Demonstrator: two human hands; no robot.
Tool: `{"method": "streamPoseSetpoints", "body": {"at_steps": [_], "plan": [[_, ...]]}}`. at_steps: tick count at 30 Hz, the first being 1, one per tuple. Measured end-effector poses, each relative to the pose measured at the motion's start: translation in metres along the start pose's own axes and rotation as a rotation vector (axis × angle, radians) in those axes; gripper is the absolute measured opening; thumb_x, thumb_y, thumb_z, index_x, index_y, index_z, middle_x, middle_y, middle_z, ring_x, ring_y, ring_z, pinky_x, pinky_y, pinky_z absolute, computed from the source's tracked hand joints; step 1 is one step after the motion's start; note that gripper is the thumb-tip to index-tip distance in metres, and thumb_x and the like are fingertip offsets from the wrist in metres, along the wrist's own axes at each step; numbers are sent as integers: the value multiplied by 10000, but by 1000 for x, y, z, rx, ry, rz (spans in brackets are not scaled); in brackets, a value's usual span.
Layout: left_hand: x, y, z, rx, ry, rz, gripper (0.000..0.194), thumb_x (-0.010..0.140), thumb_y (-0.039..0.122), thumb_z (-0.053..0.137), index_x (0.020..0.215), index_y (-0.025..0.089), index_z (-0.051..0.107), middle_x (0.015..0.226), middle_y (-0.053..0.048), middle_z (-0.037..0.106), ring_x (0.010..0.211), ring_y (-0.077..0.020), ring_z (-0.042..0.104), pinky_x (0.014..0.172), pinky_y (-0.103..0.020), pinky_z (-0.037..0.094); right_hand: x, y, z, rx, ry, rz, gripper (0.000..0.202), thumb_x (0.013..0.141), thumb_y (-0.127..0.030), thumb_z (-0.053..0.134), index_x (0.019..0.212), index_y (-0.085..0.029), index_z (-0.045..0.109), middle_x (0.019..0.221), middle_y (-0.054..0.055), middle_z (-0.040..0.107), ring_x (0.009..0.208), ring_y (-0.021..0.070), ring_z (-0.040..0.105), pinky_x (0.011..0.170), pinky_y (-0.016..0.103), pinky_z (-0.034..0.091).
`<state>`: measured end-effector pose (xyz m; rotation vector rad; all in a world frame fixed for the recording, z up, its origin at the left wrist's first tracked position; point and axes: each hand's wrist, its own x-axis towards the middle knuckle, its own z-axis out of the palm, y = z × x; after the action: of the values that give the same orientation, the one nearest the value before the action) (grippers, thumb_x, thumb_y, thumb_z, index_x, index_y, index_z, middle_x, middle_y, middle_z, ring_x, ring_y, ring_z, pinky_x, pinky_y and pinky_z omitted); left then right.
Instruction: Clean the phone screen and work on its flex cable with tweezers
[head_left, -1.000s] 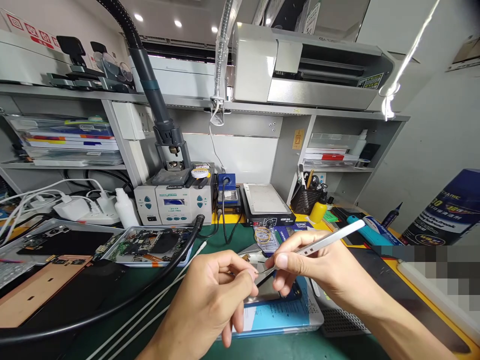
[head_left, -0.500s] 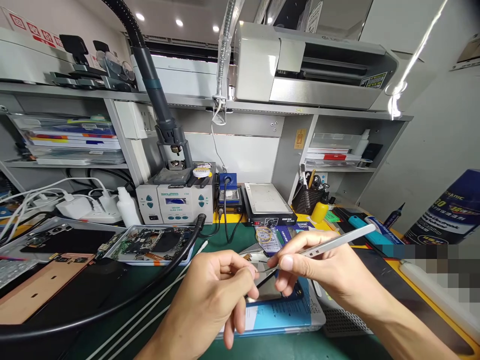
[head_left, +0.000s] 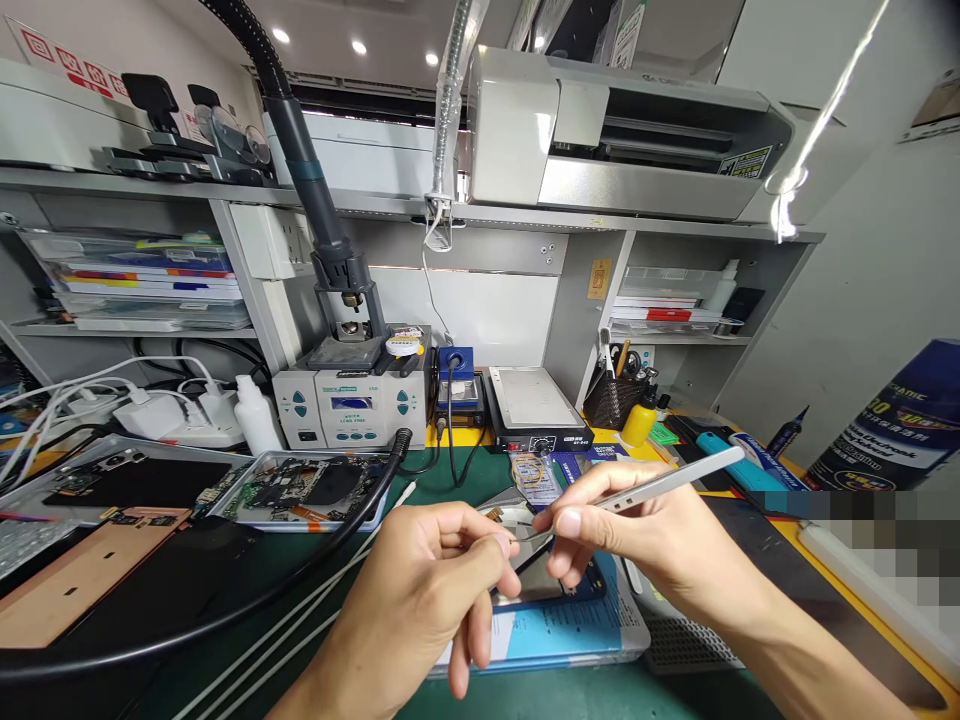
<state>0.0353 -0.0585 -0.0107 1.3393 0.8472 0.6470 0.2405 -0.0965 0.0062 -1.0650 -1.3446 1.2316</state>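
My right hand (head_left: 637, 525) holds a pair of silver tweezers (head_left: 660, 482) like a pen, their back end rising to the right. The thin curved tip reaches to the fingertips of my left hand (head_left: 435, 590). My left thumb and forefinger are pinched together at that tip; what they grip, if anything, is too small and hidden to name. Beneath both hands lies an opened phone-like device (head_left: 592, 583) with a dark rim, partly covered by my fingers. It rests on a light blue flat pack (head_left: 562, 640) on the green mat.
A hot air station (head_left: 352, 405) with a thick black hose (head_left: 262, 590) stands at the back left. A tray of circuit boards (head_left: 300, 490) sits in front of it. Further back are a heating plate (head_left: 536, 400), a pen holder (head_left: 615, 395) and a yellow bottle (head_left: 640, 420). White cables (head_left: 300, 615) cross the mat.
My right hand and the tweezers have shifted very slightly left. My left hand keeps its pinch in the same place.
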Motion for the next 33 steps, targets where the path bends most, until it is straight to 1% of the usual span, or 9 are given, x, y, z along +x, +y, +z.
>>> {"method": "streamPoseSetpoints", "body": {"at_steps": [4,9,15,17,19,22,24,29,33], "plan": [[0,0,0,-29,-15,3,321,838,416,601,685,141,662,407,-10,555,318,-91,425,298,-171,327,-1,-1,1,-36,11,-4,181,819,-336,802,835,-166,741,702,71,795,627,193,750,627,295,622],[1,-3,-3,-89,2,14,268,802,376,603,769,126,692,644,-66,679,354,-103,499,294,-190,338,-4,-2,2,-113,17,-48,161,821,-336,795,813,-177,764,706,59,786,643,193,738,622,287,610],[2,-2,-2,-64,-7,-5,296,822,416,616,768,129,668,740,-78,696,374,-86,495,299,-183,326,-3,-5,4,-178,54,-80,145,800,-333,810,785,-192,779,692,44,777,631,180,716,607,265,587],[2,0,-1,-63,-6,-5,290,823,412,617,761,132,658,717,-68,689,376,-83,480,295,-181,331,-2,-6,4,-172,59,-92,158,805,-345,805,783,-192,777,685,44,776,627,181,717,606,267,588],[2,0,-1,-52,-12,-4,282,828,407,621,765,133,652,645,-46,668,372,-81,461,296,-176,335,-1,-6,5,-166,63,-96,167,814,-352,798,786,-190,773,683,44,777,624,179,719,608,268,591],[2,0,-2,-35,-23,-1,268,843,397,628,777,137,645,494,4,592,359,-82,432,308,-170,344,-2,-5,5,-149,58,-97,161,819,-346,796,791,-190,769,689,40,780,627,174,726,611,260,596],[1,-2,-2,-36,-19,7,259,850,393,626,790,142,645,447,20,560,357,-84,421,312,-170,348,-3,-4,5,-139,51,-97,154,819,-337,799,790,-189,768,692,39,781,626,169,728,611,252,597],[2,-5,-3,-32,4,12,224,852,365,607,765,160,628,434,22,569,321,-75,396,300,-168,340,-3,-2,3,-116,41,-91,150,826,-325,796,804,-179,765,693,47,785,630,171,735,619,252,606],[4,-7,-3,-6,7,29,235,861,368,599,761,159,639,440,18,575,331,-82,413,311,-177,348,-3,-1,3,-110,32,-98,141,837,-311,788,815,-173,765,694,51,788,628,168,739,618,247,610]]}}
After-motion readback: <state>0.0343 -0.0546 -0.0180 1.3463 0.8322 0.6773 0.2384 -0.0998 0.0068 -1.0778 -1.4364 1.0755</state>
